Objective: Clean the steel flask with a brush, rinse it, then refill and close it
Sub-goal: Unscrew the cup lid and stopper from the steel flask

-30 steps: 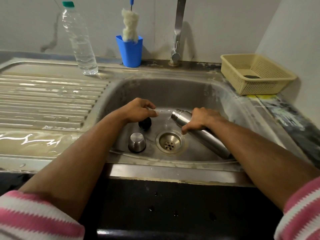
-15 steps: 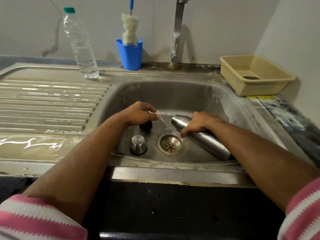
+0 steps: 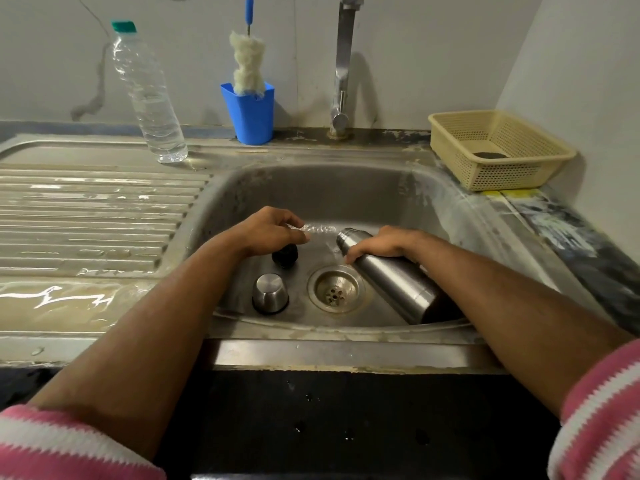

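The flask [image 3: 391,275] is lying tilted inside the sink [image 3: 311,188], its long axis running from the near right corner of the basin up toward the middle. Its open mouth is pointing left and away, above the drain [image 3: 335,288], while its base is sitting low against the near right wall. Water [image 3: 318,229] is spilling from the mouth toward the left hand.

The right hand [image 3: 384,244] is gripping the flask just below the neck, fingers wrapped over the top of the body and clamped on it. The left hand [image 3: 273,230] is hovering just left of the mouth, its fingers curled loosely together in the stream and closing on nothing solid that can be seen.

On the sink floor, a steel cup [image 3: 270,293] is standing upside down left of the drain, and a black stopper [image 3: 284,255] is lying just behind it, partly under the left hand.

On the back ledge, a blue cup [image 3: 252,116] is holding the brush [image 3: 247,64], woolly head up. A clear bottle [image 3: 147,91] with a green cap is standing left of it, holding water. At the right, a cream basket [image 3: 498,150] is holding one dark flat thing, too unclear to name.
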